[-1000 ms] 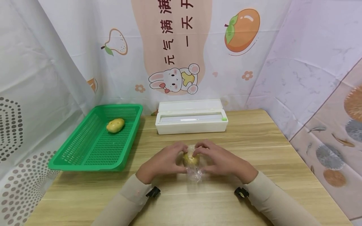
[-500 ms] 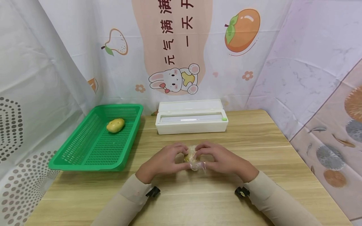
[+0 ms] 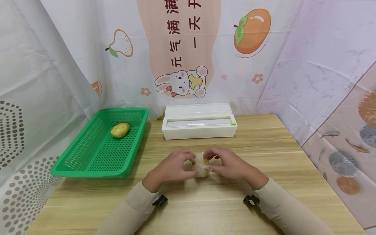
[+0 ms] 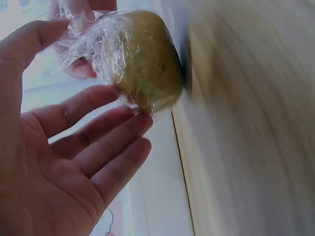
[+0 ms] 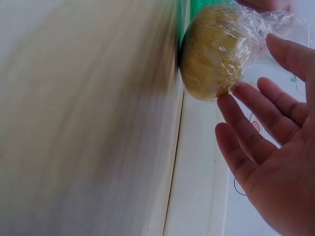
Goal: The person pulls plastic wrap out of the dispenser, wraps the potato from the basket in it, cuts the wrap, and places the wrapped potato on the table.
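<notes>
A potato (image 3: 202, 162) wrapped in clear plastic wrap sits on the table between both hands. My left hand (image 3: 174, 167) holds it from the left, its thumb at the gathered film. From the right, my right hand (image 3: 230, 164) holds it with bent fingers, the thumb at the film. In the left wrist view, fingertips touch the potato's (image 4: 152, 59) side and crumpled plastic wrap (image 4: 106, 44) bunches toward the thumb. The right wrist view shows fingertips against the wrapped potato (image 5: 209, 54), with loose plastic wrap (image 5: 266, 22) sticking up near the thumb.
A green plastic basket (image 3: 129, 160) stands at the left with another potato (image 3: 120, 130) in it. Behind the hands is a white cling film dispenser (image 3: 199, 133), its lid raised. A printed cloth (image 3: 229, 58) hangs behind the wooden table (image 3: 264, 140).
The loose plastic wrap, hanging toward the front a second ago, is now folded in around the potato. The fingers have shifted slightly; both arms stay in place.
</notes>
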`<state>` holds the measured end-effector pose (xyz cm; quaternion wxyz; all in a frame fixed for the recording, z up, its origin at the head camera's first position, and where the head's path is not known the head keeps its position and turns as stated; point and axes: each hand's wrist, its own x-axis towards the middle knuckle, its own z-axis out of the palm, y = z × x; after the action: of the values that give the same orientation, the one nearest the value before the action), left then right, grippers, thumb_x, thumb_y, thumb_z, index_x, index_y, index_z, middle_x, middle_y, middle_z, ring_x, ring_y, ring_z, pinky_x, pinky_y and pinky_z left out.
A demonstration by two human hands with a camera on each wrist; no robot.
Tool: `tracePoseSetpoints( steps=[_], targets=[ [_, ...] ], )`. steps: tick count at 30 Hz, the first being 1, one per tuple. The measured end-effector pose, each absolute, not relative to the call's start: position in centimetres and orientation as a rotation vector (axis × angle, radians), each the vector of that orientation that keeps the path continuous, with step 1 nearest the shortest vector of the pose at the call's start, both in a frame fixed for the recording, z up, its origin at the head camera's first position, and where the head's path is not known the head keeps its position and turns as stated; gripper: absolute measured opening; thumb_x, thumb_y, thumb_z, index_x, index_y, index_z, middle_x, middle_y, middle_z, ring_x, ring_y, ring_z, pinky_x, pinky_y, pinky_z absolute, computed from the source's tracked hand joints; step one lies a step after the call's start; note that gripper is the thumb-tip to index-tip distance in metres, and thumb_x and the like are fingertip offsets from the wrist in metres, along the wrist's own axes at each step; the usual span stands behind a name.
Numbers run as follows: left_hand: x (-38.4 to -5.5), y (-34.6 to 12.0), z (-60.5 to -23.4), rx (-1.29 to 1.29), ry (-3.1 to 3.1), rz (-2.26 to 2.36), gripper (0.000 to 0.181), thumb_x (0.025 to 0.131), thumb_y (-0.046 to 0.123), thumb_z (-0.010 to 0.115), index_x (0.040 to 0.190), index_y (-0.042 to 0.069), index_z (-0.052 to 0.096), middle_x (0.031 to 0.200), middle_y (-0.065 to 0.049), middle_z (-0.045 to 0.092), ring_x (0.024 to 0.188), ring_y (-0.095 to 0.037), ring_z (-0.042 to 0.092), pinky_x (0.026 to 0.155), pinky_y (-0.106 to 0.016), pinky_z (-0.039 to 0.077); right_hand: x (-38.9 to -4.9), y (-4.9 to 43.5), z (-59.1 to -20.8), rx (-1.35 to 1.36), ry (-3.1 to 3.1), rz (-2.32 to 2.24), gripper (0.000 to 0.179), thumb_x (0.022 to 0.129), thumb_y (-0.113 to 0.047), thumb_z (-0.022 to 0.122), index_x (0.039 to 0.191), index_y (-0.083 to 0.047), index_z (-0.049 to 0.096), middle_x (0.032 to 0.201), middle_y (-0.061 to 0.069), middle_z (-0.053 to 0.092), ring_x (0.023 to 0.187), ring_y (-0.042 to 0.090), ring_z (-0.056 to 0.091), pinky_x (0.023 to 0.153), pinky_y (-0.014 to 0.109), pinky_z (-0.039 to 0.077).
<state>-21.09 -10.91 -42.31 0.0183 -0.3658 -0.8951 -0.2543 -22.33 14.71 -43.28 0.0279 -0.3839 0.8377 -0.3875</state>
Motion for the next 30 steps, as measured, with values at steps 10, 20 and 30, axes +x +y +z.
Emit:
tracePoseSetpoints(
  steps=[10,20,30],
  targets=[
    [-20.7,-10.2,-42.4,-1.030,-2.759,-0.846,0.021,0.087,0.048,0.064,0.074,0.031,0.066,0.094,0.016,0.063,0.091,-0.001,0.058,0.079,-0.027,0.051,-22.3,14.6,-43.3,-1.089,2.549,-1.274,0.028,0.087,-0.034,0.070,0.110,-0.022,0.060,0.105,-0.011,0.063,0.098,0.005,0.061,0.091,0.036,0.049],
    [-20.6,-10.0,-42.3,-0.940,-2.798,-1.064,0.012,0.084,0.036,0.070,0.073,0.031,0.068,0.086,0.017,0.062,0.087,-0.005,0.061,0.078,-0.038,0.053,-22.1,14.3,-43.2,-0.963,2.519,-1.364,0.021,0.083,-0.028,0.074,0.101,-0.025,0.063,0.097,-0.012,0.064,0.090,0.007,0.062,0.084,0.040,0.051],
    [-20.5,-9.6,-42.5,-0.801,-2.856,-1.198,0.025,0.082,0.032,0.072,0.099,0.021,0.058,0.090,0.010,0.064,0.091,-0.010,0.064,0.081,-0.038,0.053,-21.9,13.9,-43.6,-0.844,2.327,-1.521,0.020,0.084,-0.010,0.072,0.078,-0.013,0.053,0.100,-0.001,0.063,0.093,0.019,0.061,0.081,0.042,0.052]
  ],
)
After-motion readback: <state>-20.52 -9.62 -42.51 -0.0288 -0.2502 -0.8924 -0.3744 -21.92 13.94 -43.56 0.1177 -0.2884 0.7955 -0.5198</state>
